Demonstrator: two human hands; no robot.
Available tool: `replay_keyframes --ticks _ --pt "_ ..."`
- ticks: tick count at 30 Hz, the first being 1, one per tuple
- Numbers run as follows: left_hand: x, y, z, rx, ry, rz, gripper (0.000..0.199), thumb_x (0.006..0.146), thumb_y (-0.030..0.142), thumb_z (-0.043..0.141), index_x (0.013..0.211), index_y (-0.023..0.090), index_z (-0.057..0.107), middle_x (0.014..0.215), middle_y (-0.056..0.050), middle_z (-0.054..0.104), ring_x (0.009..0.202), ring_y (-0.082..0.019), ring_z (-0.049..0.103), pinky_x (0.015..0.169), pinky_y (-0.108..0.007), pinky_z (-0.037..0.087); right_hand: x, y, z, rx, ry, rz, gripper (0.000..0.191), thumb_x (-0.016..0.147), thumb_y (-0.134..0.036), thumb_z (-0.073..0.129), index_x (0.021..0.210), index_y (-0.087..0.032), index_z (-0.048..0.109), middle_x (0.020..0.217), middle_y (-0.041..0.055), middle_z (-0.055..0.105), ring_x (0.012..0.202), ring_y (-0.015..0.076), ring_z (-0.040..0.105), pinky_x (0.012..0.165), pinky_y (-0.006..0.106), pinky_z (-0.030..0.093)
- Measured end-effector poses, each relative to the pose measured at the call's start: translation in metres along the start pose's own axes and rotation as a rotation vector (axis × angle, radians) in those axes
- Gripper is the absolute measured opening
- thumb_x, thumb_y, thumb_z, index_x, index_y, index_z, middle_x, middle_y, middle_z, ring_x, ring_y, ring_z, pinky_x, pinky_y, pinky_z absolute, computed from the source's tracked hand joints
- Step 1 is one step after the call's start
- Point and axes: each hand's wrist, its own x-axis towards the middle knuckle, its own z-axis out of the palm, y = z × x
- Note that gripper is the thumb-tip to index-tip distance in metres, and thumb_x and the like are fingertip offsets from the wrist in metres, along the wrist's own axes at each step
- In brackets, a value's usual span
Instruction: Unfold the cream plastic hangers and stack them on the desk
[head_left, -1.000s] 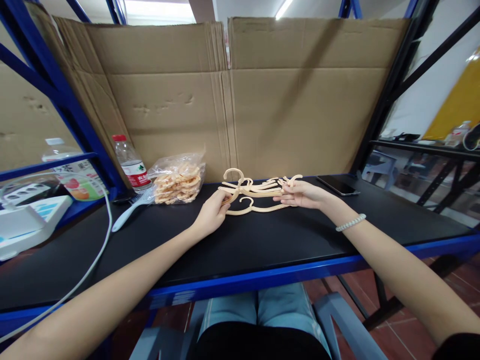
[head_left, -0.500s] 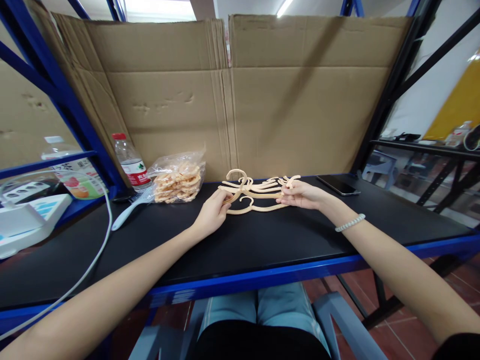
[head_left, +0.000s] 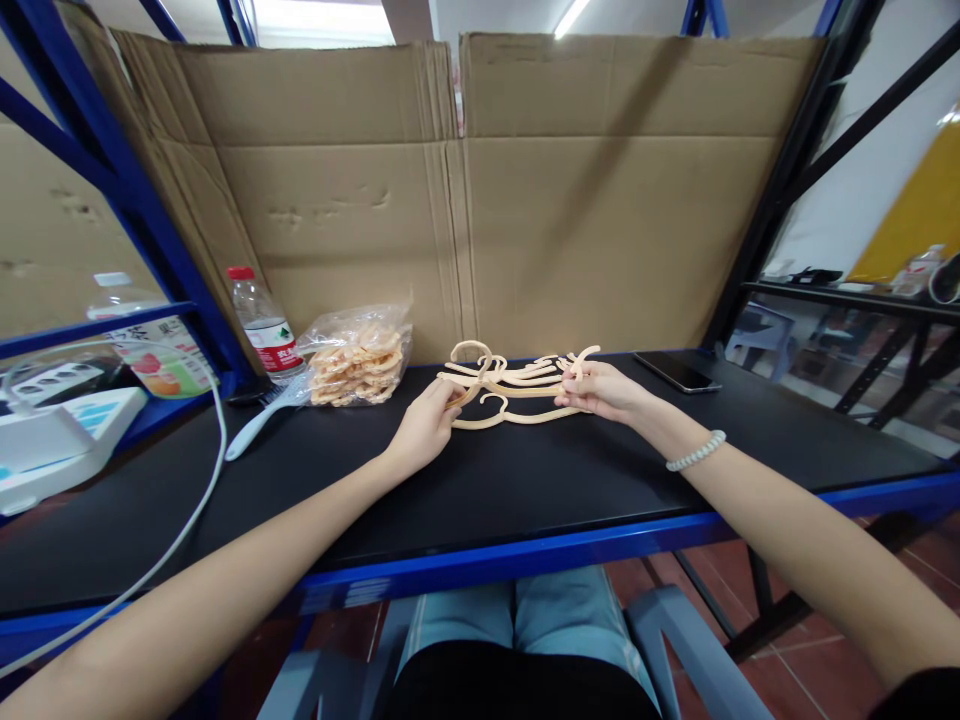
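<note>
Several cream-coloured clothes hangers lie overlapped on the black tabletop between my hands. My left hand (head_left: 424,422) is closed on the left arm of one hanger (head_left: 484,372), whose hook points up. On the right, my right hand (head_left: 604,391) pinches a cream hanger end between thumb and fingers; whether it belongs to the same hanger I cannot tell. Nearest me, another hanger (head_left: 525,417) lies flat with its ends hidden by my hands. More hangers (head_left: 529,372) sit behind, partly covered.
A clear bag of cream rings or hangers (head_left: 360,360), a light-blue brush (head_left: 266,412) and a red-capped bottle (head_left: 262,325) stand left. A phone (head_left: 675,371) lies right. A white cable (head_left: 214,470) crosses the left side. Cardboard (head_left: 637,200) walls the back.
My right hand and its wrist have shifted very slightly, and the hanger end in its fingers tilts up a little more. The left hand keeps its hold.
</note>
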Motion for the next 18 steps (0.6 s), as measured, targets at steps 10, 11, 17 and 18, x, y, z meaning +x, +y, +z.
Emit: replay_keyframes --ticks 10,11,17,18 --pt "0.001 0.002 0.001 -0.036 -0.012 -0.023 0.023 0.084 0.013 0.042 0.102 0.018 0.055 0.097 -0.007 0.06 0.09 -0.02 0.057 0.083 -0.033 0.045 0.004 0.006 0.001 0.038 0.092 -0.146 0.025 0.064 -0.009 0.078 0.069 -0.017 0.055 0.071 0.0011 0.059 0.068 0.0143 0.062 0.075 0.031 0.057" --pt "0.001 0.001 0.002 -0.037 -0.01 -0.023 0.023 0.084 0.014 0.043 0.103 0.017 0.056 0.097 -0.007 0.06 0.09 -0.019 0.057 0.083 -0.033 0.046 0.003 0.006 0.001 0.031 0.076 -0.147 0.026 0.063 -0.011 0.08 0.069 -0.017 0.056 0.072 0.0011 0.059 0.07 0.014 0.061 0.074 0.029 0.056" --pt "0.001 -0.008 0.005 -0.027 0.044 -0.045 0.025 0.085 0.017 0.045 0.107 0.017 0.055 0.096 -0.007 0.06 0.089 -0.02 0.058 0.079 -0.032 0.047 0.004 -0.009 -0.012 0.011 0.097 -0.22 0.024 0.064 -0.024 0.078 0.083 -0.019 0.065 0.072 -0.0002 0.059 0.063 0.0107 0.054 0.063 0.025 0.051" --pt "0.001 -0.008 0.005 -0.012 0.059 -0.041 0.024 0.084 0.017 0.045 0.106 0.017 0.055 0.096 -0.007 0.06 0.088 -0.02 0.058 0.079 -0.032 0.047 0.005 -0.013 -0.018 0.009 0.117 -0.239 0.024 0.063 -0.024 0.078 0.083 -0.019 0.065 0.07 -0.0007 0.058 0.062 0.0106 0.054 0.063 0.025 0.051"
